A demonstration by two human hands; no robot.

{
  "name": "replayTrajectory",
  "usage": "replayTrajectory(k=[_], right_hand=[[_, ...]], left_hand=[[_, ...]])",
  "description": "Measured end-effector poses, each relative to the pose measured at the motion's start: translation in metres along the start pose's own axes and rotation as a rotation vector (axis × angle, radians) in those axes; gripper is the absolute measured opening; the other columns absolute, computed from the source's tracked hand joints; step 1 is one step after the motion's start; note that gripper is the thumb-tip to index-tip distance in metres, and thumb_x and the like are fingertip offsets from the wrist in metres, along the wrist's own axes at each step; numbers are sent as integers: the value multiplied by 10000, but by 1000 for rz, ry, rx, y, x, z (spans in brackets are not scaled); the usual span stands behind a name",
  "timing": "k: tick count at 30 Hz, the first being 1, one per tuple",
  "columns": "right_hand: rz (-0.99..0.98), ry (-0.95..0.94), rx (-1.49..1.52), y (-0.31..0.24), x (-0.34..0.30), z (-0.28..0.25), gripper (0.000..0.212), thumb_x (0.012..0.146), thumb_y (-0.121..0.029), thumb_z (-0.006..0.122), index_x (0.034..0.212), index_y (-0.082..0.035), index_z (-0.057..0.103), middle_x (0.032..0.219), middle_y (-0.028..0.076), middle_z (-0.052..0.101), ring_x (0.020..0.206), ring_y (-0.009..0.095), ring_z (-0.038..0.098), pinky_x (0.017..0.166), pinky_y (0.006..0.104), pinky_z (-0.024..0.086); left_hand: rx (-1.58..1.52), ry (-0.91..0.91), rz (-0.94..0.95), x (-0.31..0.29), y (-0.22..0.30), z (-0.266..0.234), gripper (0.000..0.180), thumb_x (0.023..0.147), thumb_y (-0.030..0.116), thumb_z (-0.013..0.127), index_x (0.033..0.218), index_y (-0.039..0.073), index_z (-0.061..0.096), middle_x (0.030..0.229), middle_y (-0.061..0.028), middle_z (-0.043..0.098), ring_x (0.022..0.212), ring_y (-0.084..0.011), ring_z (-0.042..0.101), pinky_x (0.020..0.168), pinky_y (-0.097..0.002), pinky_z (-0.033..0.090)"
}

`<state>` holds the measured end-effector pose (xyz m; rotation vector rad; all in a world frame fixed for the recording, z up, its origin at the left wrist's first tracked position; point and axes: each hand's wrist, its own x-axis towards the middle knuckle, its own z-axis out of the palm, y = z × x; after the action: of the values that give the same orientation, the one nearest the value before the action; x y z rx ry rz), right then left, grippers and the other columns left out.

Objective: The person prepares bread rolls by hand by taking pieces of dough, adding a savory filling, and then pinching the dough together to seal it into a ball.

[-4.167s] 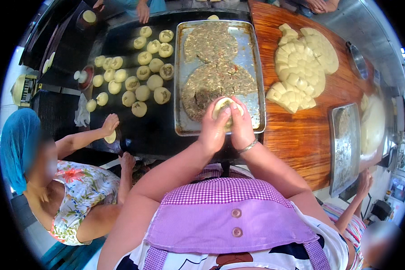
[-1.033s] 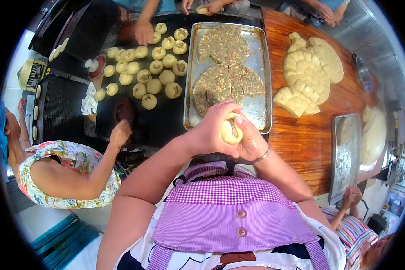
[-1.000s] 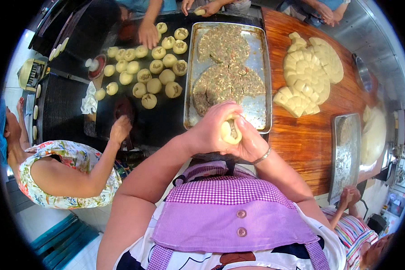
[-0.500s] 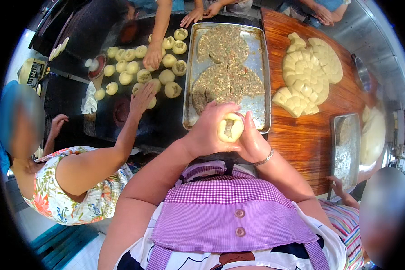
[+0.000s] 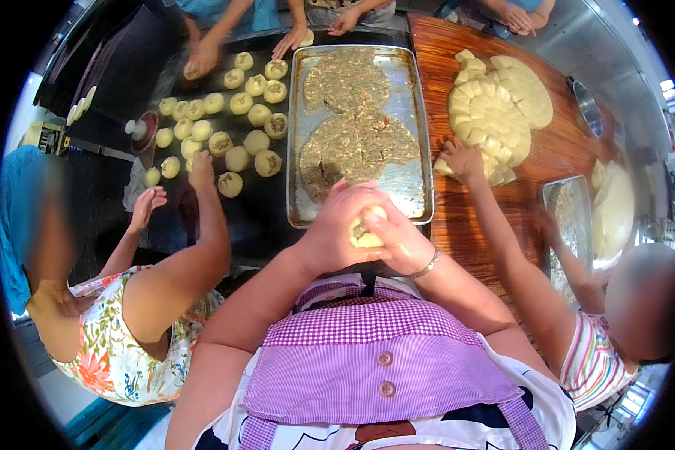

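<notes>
Head view: cupping a partly open dough bun point(image 5: 364, 238) between left hand point(image 5: 326, 231) and right hand point(image 5: 409, 246), with fingers point(image 5: 358, 195) curled around its sides. Held by the near edge of a metal tray point(image 5: 401, 184) of chopped filling point(image 5: 360, 146), with round dough balls point(image 5: 237, 158) on dark worktop point(image 5: 266, 206) at left and cut dough point(image 5: 487, 112) on wooden worktop point(image 5: 457, 225) at right.
</notes>
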<state>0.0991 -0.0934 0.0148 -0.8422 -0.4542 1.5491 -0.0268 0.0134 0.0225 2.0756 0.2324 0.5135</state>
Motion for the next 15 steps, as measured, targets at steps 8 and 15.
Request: replayTrajectory(k=[8, 15], right_hand=[[145, -63, 180, -4, 9, -31, 594, 967, -536, 432, 1348, -81, 402, 1180, 140, 585, 989, 276, 656, 738, 407, 612], [-91, 39, -28, 6, 11, -5, 541, 964, -357, 599, 1349, -37, 395, 1246, 117, 540, 1111, 215, 591, 913, 360, 529]], left_hand=[[103, 51, -69, 9, -6, -3, 709, 703, 380, 818, 1266, 75, 512, 1272, -148, 547, 1322, -345, 424, 1135, -577, 160], [19, -108, -27, 4, -16, -1, 888, 623, 378, 870, 1348, 80, 453, 1319, -127, 531, 1301, -318, 464, 1139, -571, 161]])
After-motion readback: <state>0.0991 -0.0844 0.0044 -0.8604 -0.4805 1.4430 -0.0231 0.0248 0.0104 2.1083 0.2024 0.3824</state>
